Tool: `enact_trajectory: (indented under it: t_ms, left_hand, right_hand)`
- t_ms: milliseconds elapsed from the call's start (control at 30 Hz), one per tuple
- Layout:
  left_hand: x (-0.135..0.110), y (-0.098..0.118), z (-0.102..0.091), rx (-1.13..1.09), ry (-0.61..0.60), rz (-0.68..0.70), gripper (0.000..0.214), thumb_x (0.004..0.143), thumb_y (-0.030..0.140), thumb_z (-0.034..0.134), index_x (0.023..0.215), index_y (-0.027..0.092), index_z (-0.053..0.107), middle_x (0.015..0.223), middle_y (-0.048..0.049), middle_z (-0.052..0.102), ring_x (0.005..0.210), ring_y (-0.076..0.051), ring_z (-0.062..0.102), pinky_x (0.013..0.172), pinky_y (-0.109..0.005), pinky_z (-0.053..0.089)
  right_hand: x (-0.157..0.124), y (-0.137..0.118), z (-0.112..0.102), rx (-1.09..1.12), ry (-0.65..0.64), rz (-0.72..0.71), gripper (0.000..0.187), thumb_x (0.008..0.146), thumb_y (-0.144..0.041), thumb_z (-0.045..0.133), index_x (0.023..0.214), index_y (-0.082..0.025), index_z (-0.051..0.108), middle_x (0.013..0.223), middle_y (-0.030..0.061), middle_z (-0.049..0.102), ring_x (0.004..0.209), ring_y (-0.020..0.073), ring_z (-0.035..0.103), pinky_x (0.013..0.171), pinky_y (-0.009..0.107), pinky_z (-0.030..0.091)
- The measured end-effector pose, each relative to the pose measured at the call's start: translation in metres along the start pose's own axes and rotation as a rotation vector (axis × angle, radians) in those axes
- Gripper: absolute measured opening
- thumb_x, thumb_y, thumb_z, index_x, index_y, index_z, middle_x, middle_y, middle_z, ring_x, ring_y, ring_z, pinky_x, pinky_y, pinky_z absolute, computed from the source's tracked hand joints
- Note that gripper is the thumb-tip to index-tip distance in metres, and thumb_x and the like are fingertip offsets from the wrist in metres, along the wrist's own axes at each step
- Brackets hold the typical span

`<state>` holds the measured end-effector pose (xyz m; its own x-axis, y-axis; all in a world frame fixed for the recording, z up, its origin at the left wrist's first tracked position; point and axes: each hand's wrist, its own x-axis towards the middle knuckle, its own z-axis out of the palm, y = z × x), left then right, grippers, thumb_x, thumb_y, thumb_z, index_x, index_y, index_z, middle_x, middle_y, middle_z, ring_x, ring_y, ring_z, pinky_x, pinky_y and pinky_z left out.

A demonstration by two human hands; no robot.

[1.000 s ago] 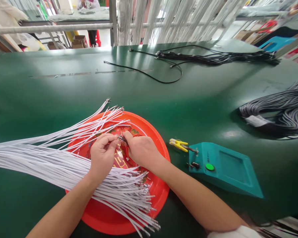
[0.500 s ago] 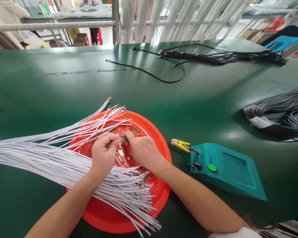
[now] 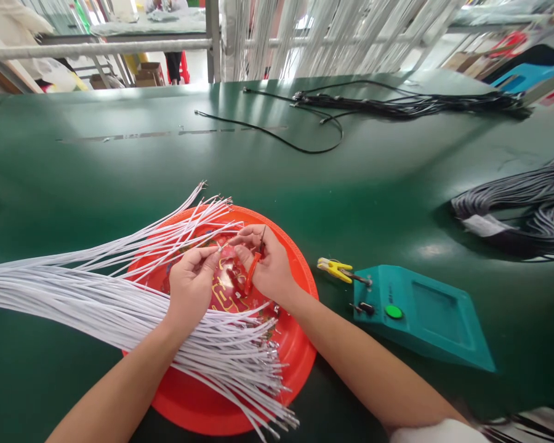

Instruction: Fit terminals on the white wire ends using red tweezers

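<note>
A round red tray [image 3: 295, 357] lies on the green table [image 3: 120, 166] in front of me. A thick bundle of white wires [image 3: 74, 295] fans across it from the left, bare metal ends toward the right. My left hand [image 3: 191, 289] is closed over the tray's middle and pinches the end of one white wire. My right hand [image 3: 265, 264] is just to its right, fingers curled around small red-handled cutters [image 3: 253, 267], which are turned away from the wire end.
A teal box with a green button [image 3: 420, 314] sits right of the tray, a yellow clip [image 3: 333, 268] at its corner. Black cables [image 3: 410, 104] lie at the far edge, a grey cable coil [image 3: 526, 209] at the right. White cords hang behind the table.
My hands were pressed together at the wire end with the tool on it. Now my right hand has drawn back and turned, showing the red handles; the left hand still pinches the wire.
</note>
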<state>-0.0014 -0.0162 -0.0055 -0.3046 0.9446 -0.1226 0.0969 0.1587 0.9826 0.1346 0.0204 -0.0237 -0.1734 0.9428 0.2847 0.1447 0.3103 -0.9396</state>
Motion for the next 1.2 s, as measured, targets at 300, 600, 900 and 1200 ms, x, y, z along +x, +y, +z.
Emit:
enact_trajectory:
  t_ms: [300, 600, 900, 1200]
  left_hand:
    - [-0.0008, -0.0018, 0.0027, -0.107, -0.07, -0.012, 0.026, 0.07, 0.033, 0.066, 0.087, 0.014, 0.062, 0.077, -0.0027, 0.065, 0.065, -0.012, 0.059, 0.06, -0.022, 0.047]
    - [-0.0031, -0.0048, 0.0021, 0.079, -0.069, 0.141, 0.017, 0.075, 0.03, 0.061, 0.084, 0.016, 0.063, 0.078, -0.0033, 0.066, 0.068, -0.013, 0.06, 0.063, -0.024, 0.048]
    - [-0.0036, -0.0058, 0.0016, 0.157, -0.05, 0.202, 0.016, 0.074, 0.029, 0.061, 0.08, 0.017, 0.068, 0.077, -0.0043, 0.067, 0.064, -0.014, 0.06, 0.058, -0.024, 0.049]
    - [-0.004, -0.0006, 0.0033, 0.029, -0.026, 0.06, 0.017, 0.072, 0.029, 0.062, 0.081, 0.015, 0.066, 0.06, 0.0002, 0.06, 0.053, -0.011, 0.055, 0.051, -0.022, 0.045]
  right_hand:
    - [-0.001, -0.0032, 0.0022, 0.12, 0.004, -0.034, 0.019, 0.078, -0.023, 0.062, 0.093, -0.022, 0.051, 0.096, 0.0035, 0.065, 0.07, 0.0133, 0.057, 0.062, 0.028, 0.045]
    - [-0.0047, -0.0076, 0.0007, -0.142, 0.053, -0.136, 0.008, 0.077, -0.016, 0.054, 0.082, -0.021, 0.051, 0.08, 0.0005, 0.062, 0.065, 0.0126, 0.056, 0.062, 0.026, 0.045]
    - [0.0027, -0.005, 0.0043, 0.331, 0.023, 0.223, 0.02, 0.074, -0.028, 0.063, 0.085, -0.021, 0.047, 0.066, -0.0041, 0.056, 0.058, 0.011, 0.054, 0.057, 0.025, 0.046]
    - [0.0023, -0.0088, 0.0042, 0.426, -0.048, 0.263, 0.026, 0.072, -0.03, 0.065, 0.089, -0.021, 0.047, 0.072, -0.0019, 0.064, 0.061, 0.0129, 0.06, 0.058, 0.026, 0.048]
